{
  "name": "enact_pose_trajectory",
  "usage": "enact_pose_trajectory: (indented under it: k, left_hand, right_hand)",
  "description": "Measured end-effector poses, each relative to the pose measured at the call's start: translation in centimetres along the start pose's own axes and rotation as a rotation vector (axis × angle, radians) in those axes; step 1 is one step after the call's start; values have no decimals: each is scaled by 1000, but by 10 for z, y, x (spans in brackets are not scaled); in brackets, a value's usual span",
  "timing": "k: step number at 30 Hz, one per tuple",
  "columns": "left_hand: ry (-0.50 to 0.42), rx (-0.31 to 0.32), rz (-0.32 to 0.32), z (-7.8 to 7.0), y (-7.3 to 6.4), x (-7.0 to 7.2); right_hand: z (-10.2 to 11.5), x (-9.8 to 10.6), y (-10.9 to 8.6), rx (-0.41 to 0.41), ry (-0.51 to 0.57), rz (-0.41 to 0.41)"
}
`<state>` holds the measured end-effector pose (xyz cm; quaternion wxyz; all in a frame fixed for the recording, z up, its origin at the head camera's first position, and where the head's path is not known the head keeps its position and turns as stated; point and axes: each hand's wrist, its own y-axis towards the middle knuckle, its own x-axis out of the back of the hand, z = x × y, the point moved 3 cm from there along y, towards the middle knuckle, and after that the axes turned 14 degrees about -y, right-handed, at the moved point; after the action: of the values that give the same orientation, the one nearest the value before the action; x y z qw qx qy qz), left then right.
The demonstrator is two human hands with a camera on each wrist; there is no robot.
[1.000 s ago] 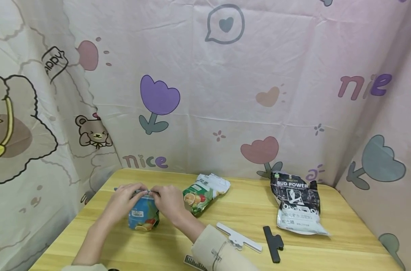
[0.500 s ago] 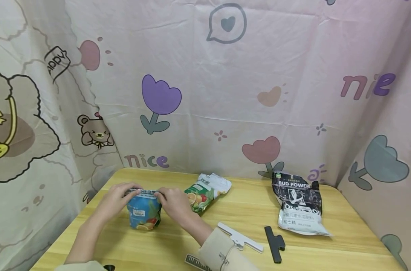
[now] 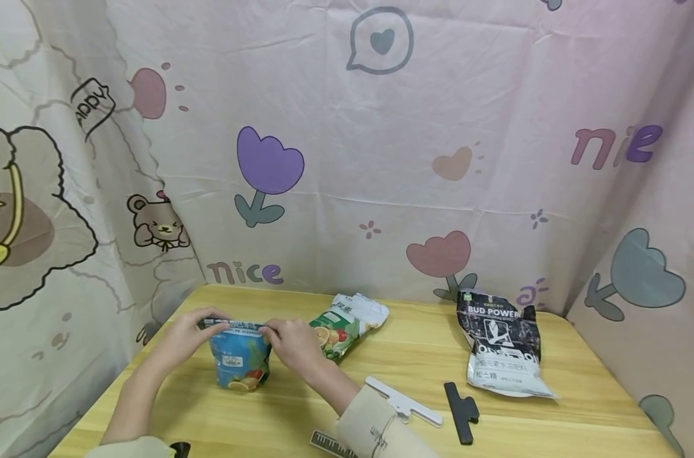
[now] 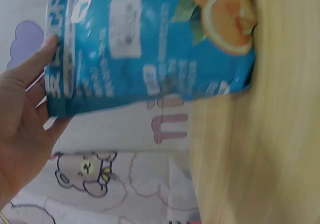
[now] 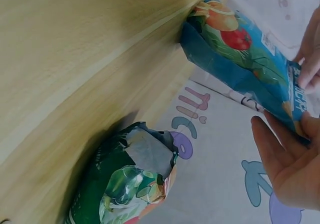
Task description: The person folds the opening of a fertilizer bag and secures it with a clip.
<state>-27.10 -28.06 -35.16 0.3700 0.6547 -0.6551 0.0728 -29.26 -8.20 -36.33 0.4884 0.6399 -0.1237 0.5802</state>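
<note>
A blue pouch (image 3: pixel 232 359) printed with fruit and vegetables stands upright on the wooden table, its top edge folded over into a flat band. At the band's left end, my left hand (image 3: pixel 177 343) pinches the fold between thumb and fingers. The right hand (image 3: pixel 298 346) grips the opposite end, thumb on the near side. In the left wrist view, the left thumb lies on the white-lettered band of the pouch (image 4: pixel 150 44), with fingers behind it. From the right wrist, the pouch (image 5: pixel 235 54) shows its side, and the right hand's fingers (image 5: pixel 270 139) extend behind the band.
Behind the right hand lies a green pouch (image 3: pixel 336 329) with a crumpled silver end. A black-and-white bag (image 3: pixel 498 343) lies at the right rear. Nearer are a white bag clip (image 3: pixel 406 402), a black bag clip (image 3: pixel 462 413) and a dark, white-marked strip (image 3: pixel 329 441) beside the right sleeve.
Both hands have spread apart along the pouch's top, the left going left and the right slightly right. The folded band between them has come into view.
</note>
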Motion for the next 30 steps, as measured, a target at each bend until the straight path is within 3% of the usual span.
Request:
enact_pose_trajectory:
  k: [3,6,10,13,21,24,30]
  left_hand:
    - [-60,12,-9,10,-1,8]
    - [-165,70,-28,24,-4,11]
    - [-348,163,-77,40,-9,8]
    - [-431,193,-121,47,-12,4]
    - [-625,156,-193,56,-10,-9]
    - [-761,130,-172,58,-11,-13]
    - [-1012,15,-142,59,-14,-19]
  right_hand:
    - [-1,0,0,-4,58,-8]
    - [-3,-1,0,-3,133,-32]
    - [-6,-5,-1,-16,243,-35]
    - [-7,-8,-2,-58,325,-19]
    - [-10,-12,-2,-175,443,-10]
    - [-10,-14,-2,-172,446,-21]
    - [-9,-15,-3,-160,451,-15]
